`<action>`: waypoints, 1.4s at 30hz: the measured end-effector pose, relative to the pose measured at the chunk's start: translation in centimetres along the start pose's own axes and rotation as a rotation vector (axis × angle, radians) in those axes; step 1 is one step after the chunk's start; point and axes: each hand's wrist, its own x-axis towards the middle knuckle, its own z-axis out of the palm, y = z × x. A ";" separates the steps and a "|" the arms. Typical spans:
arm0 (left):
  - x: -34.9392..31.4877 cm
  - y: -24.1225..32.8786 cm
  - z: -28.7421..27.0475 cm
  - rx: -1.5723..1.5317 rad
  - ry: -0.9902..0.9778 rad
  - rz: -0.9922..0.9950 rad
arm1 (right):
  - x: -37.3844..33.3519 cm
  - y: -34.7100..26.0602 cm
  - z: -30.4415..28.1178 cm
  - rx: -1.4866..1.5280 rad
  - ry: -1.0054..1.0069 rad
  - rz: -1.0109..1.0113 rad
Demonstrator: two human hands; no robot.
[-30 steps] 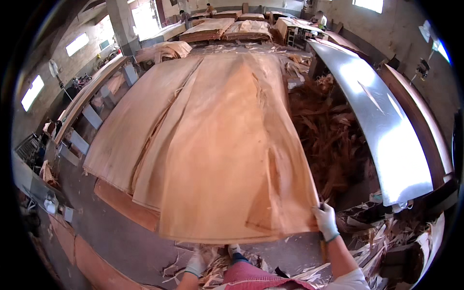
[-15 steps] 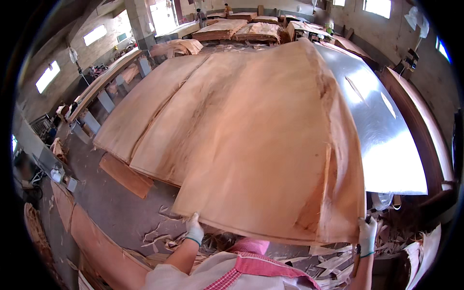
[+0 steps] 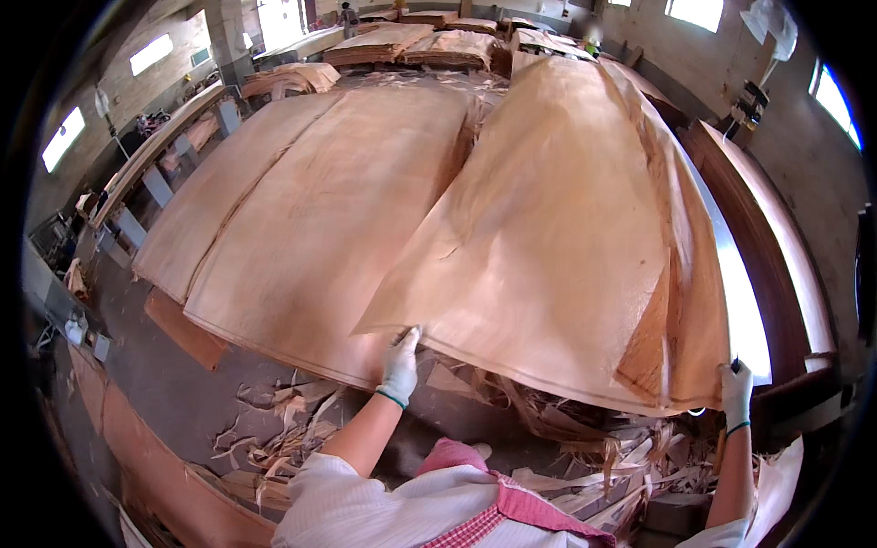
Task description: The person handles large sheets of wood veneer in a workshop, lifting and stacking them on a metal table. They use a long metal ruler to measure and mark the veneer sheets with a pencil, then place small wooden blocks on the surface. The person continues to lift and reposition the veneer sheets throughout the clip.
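A large, thin sheet of wood veneer (image 3: 548,237) stretches away from me, its near edge lifted and its right part folded and wavy. My left hand (image 3: 400,367), in a white glove, is closed on its near left corner. At the near right corner my gloved right hand (image 3: 736,395) grips the edge, and a small dark thing I cannot make out shows at its fingers. The sheet covers most of a shiny metal plate (image 3: 728,265), which shows as a strip along the right. To the left lie flat veneer sheets (image 3: 320,210), stacked side by side.
Torn veneer scraps (image 3: 585,447) litter the floor before me. A long stack of boards (image 3: 776,247) runs along the right. More veneer piles (image 3: 379,44) stand at the back. On the left is a long bench (image 3: 155,155), and a long veneer strip (image 3: 155,447) lies near my left.
Both hands have moved right with the veneer sheet still held. It has slid off the left stack and now covers much more of the metal plate.
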 end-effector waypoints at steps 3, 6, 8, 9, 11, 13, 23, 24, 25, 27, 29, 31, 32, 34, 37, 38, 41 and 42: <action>-2.2 -1.1 6.7 -0.052 -0.046 -0.014 | 4.4 3.7 -1.8 -0.007 0.042 -0.057; -5.3 -3.4 13.3 -0.005 -0.055 -0.017 | 8.5 7.2 -4.7 -0.146 0.036 -0.099; -8.0 -5.6 17.8 -0.048 -0.066 -0.021 | 11.3 9.6 -6.5 -0.268 0.078 -0.125; -8.9 -7.1 19.5 -0.053 -0.077 -0.038 | 12.8 11.2 -7.4 -0.309 0.097 -0.125; -11.3 -9.8 22.0 -0.053 -0.089 -0.039 | 16.0 14.2 -8.6 -0.406 0.127 -0.135; -13.6 -13.2 24.9 -0.057 -0.111 -0.042 | 19.3 18.0 -10.1 -0.358 0.165 -0.222; -18.5 -26.2 34.3 -0.068 0.032 -0.180 | 30.2 28.2 -12.5 -0.291 -0.001 -0.141; -18.3 -27.5 34.6 -0.070 0.058 -0.203 | 31.1 29.2 -12.0 -0.336 0.016 -0.145; -18.1 -28.9 34.9 -0.071 0.082 -0.226 | 31.8 30.2 -11.5 -0.379 0.034 -0.149; -17.2 -31.2 34.8 -0.076 0.117 -0.263 | 32.6 31.8 -9.9 -0.429 0.043 -0.132; -17.1 -33.2 34.3 -0.006 0.194 -0.234 | 33.0 34.0 -8.3 -0.387 0.005 -0.125; -16.2 -35.1 35.1 0.003 0.191 -0.196 | 33.3 37.6 -7.3 -0.379 0.045 -0.106; -16.3 -35.5 35.0 -0.014 0.230 -0.212 | 32.9 38.9 -6.3 -0.365 0.057 -0.109; -16.1 -36.7 33.3 0.000 0.212 -0.174 | 31.8 41.0 -5.4 -0.434 0.018 -0.106; -16.2 -35.5 35.5 0.111 0.314 -0.169 | 32.0 42.5 -4.7 -0.428 0.007 -0.037; -15.9 -35.0 36.0 0.141 0.315 -0.159 | 32.4 42.8 -4.4 -0.421 -0.003 -0.015; -13.9 -34.1 38.5 0.171 0.297 -0.158 | 35.3 43.1 -3.4 -0.415 -0.025 0.014; -13.0 -34.0 39.8 0.165 0.286 -0.168 | 36.7 43.6 -3.3 -0.422 -0.026 0.015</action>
